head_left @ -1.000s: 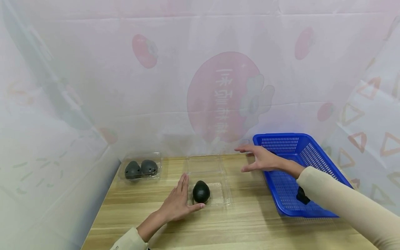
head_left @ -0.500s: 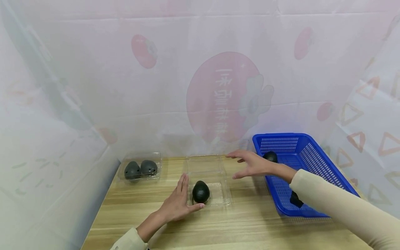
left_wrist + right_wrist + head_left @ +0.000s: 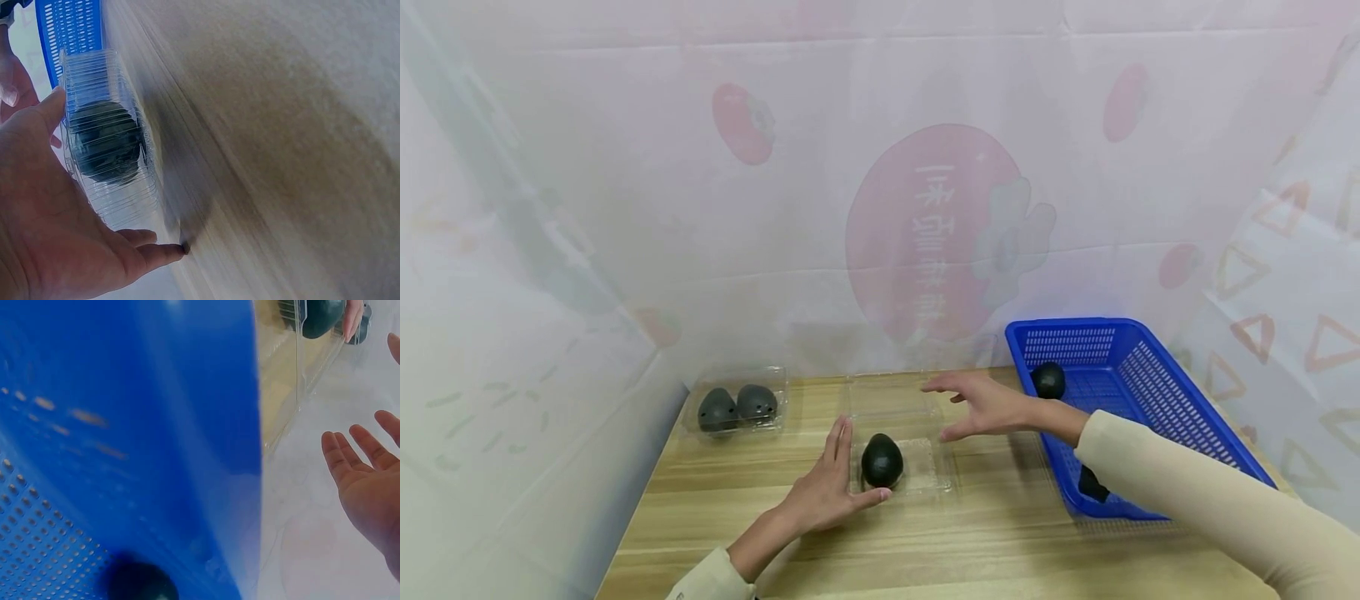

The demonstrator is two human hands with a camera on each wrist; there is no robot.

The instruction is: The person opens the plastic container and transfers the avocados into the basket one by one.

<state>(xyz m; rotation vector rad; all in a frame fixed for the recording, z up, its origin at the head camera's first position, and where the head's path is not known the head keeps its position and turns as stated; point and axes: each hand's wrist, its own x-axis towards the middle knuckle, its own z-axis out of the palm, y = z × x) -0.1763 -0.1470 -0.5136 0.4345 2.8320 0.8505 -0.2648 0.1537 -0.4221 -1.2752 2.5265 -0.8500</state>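
Observation:
A dark green avocado (image 3: pixel 882 461) sits in the left half of an open clear plastic clamshell box (image 3: pixel 934 467), whose lid lies back toward the wall. My left hand (image 3: pixel 822 493) is at the box's near left corner, fingers straight along its left side and thumb across the front, near the avocado. In the left wrist view, the avocado (image 3: pixel 107 142) shows through the ribbed box wall. My right hand (image 3: pixel 988 406) hovers with spread, loosely bent fingers by the box's right side and holds nothing. The right wrist view shows its palm (image 3: pixel 375 494) with nothing in it.
On the right stands a blue slotted basket (image 3: pixel 1180 408), with another avocado (image 3: pixel 1048 381) in its far left corner. My right forearm crosses the basket. At the back left, a second clear box (image 3: pixel 781 383) holds two dark avocados (image 3: pixel 757 403). A printed cloth wall (image 3: pixel 775 233) closes off the back.
My right hand has moved left, from the basket's edge toward the open box, uncovering the avocado in the basket. The left hand and the boxed avocado have stayed put.

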